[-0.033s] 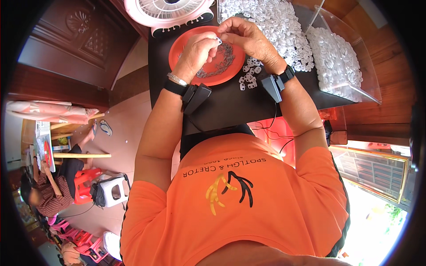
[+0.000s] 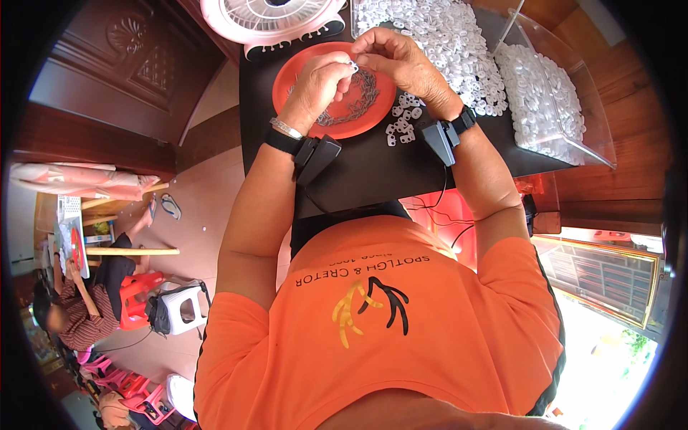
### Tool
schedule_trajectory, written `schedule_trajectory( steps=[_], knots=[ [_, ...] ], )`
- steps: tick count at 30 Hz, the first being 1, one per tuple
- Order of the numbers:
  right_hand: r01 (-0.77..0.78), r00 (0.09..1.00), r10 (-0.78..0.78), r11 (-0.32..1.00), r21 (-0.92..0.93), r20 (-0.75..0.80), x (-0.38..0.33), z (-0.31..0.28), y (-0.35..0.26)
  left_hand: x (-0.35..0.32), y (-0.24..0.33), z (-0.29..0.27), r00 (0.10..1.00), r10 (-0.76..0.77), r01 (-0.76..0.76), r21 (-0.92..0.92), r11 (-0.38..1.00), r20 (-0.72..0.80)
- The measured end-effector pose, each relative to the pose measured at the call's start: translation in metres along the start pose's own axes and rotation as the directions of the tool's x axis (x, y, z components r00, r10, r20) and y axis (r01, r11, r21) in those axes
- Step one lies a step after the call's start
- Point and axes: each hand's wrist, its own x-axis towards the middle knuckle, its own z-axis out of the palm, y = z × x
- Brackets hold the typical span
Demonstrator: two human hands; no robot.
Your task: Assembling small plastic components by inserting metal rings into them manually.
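- A small white ring (image 2: 353, 67) sat pinched between the fingertips of both hands, held just above the orange plate (image 2: 290, 80).
- The left hand (image 2: 317, 82) was curled, thumb and forefinger pressed onto the ring; the right hand (image 2: 401, 59) met it from the other side, its fingertips closed on the same piece.
- On the plate lay a tangle of dark metal links (image 2: 356, 100), directly under the hands.
- A loose cluster of white pieces (image 2: 403, 118) lay just beside the plate, near the right wrist.
- A large heap of white pieces (image 2: 448, 36) spread behind the hands, and a clear bin (image 2: 566, 122) to the right held more.
- Judged from this grip, the ring could slip and drop among the links or roll off the table edge, being so small and held only by fingertips.
- The black table (image 2: 358, 172) was narrow; a pink fan (image 2: 269, 18) stood at its far edge.
- Dark wooden panelling (image 2: 107, 64) flanked the table; a person (image 2: 75, 308) sat on the floor to the left, near a red stool (image 2: 136, 294).
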Motion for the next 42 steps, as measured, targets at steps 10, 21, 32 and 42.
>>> schedule_trajectory(
  steps=[10,21,32,42],
  knots=[
    [0.020,1.000,-0.019,0.999,-0.032,0.020,0.000,-0.002,-0.003,0.000,-0.003,0.004,0.997,0.075,-0.076,0.100,0.992,0.011],
    [-0.150,0.950,0.042,0.932,-0.331,-0.310,0.003,-0.017,-0.003,-0.003,0.003,0.011,0.995,0.076,-0.076,0.010,0.997,-0.064],
    [-0.361,0.930,0.147,0.521,-0.773,-0.336,-0.002,-0.059,0.025,0.002,-0.004,0.002,0.991,0.035,-0.043,-0.058,0.997,-0.133],
    [-0.296,0.954,0.146,0.302,-0.906,-0.263,0.007,-0.038,0.041,0.002,-0.004,0.005,0.990,0.014,-0.022,-0.062,0.998,-0.138]
  ],
)
